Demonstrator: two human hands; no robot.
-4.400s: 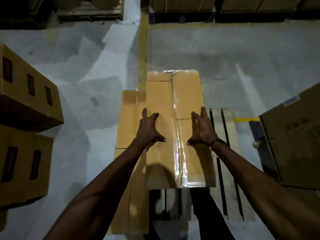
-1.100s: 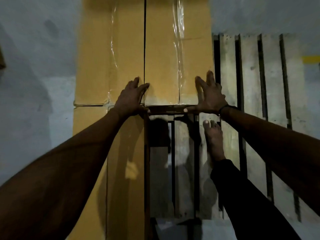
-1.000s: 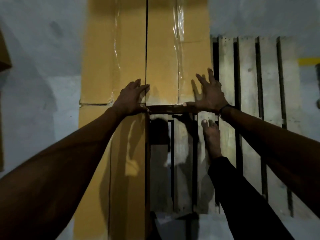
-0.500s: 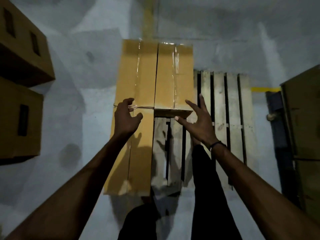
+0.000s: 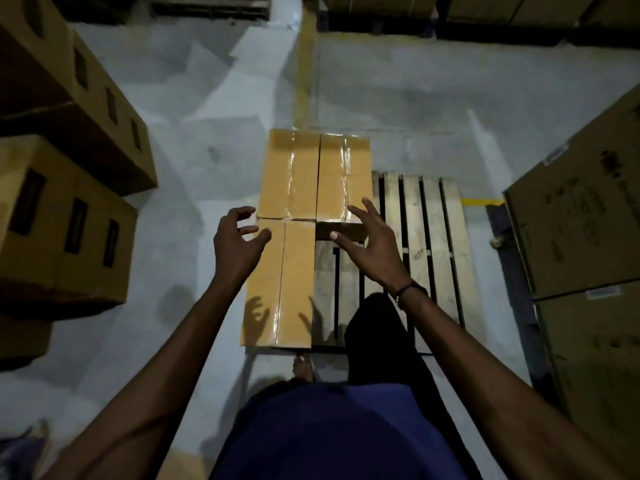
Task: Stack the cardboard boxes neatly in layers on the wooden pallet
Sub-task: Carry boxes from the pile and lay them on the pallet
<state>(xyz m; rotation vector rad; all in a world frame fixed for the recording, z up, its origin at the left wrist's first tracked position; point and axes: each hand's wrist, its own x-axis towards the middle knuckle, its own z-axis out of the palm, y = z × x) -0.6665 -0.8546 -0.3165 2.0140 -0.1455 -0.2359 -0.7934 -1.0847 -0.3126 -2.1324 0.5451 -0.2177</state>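
Both my hands have lifted off the far-right tan cardboard box (image 5: 343,178), which now lies flat on the slatted wooden pallet (image 5: 429,244), long axis pointing away from me, tape seam along it. My left hand (image 5: 237,244) hovers with a released grip, fingers loosely curled; my right hand (image 5: 372,242) is spread, holding nothing. Two more tan taped boxes (image 5: 280,282) fill the pallet's left side, lengthwise too, touching it.

3 taped boxes (image 5: 313,188) on pallet (image 5: 429,244), empty hands above.
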